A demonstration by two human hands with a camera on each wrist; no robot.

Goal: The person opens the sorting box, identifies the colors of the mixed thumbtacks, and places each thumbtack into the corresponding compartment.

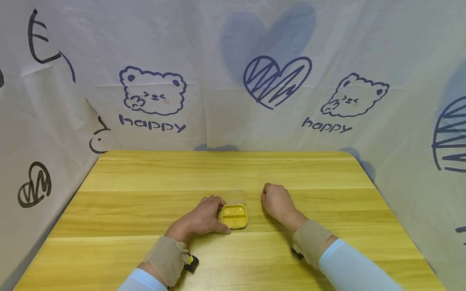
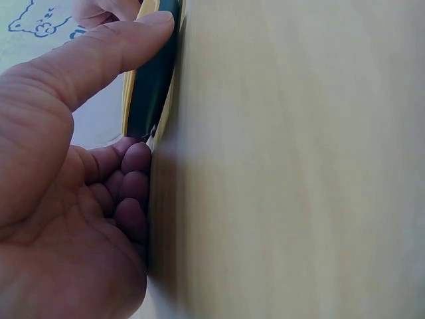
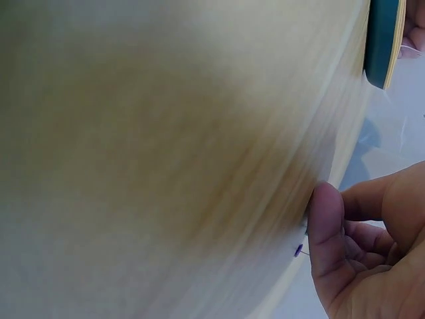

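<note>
A small pill case (image 1: 234, 216) stands on the table, its yellow inside split into several compartments and its clear lid (image 1: 234, 197) raised at the back. In the left wrist view its outer wall (image 2: 151, 93) is dark green. My left hand (image 1: 202, 216) holds the case from the left, thumb along the near side and fingers by the lid's hinge. To the right of the case, my right hand (image 1: 279, 202) rests low over the table with curled fingers. In the right wrist view a tiny purple-ended piece (image 3: 298, 250) with a thin stem sticks out by its pinching fingertips.
The wood-grain table (image 1: 145, 173) stretches around both hands. Behind it and at the sides hangs a white cloth (image 1: 222, 117) printed with bears and hearts. Both wrists wear beige bands (image 1: 313, 242) with small dark devices.
</note>
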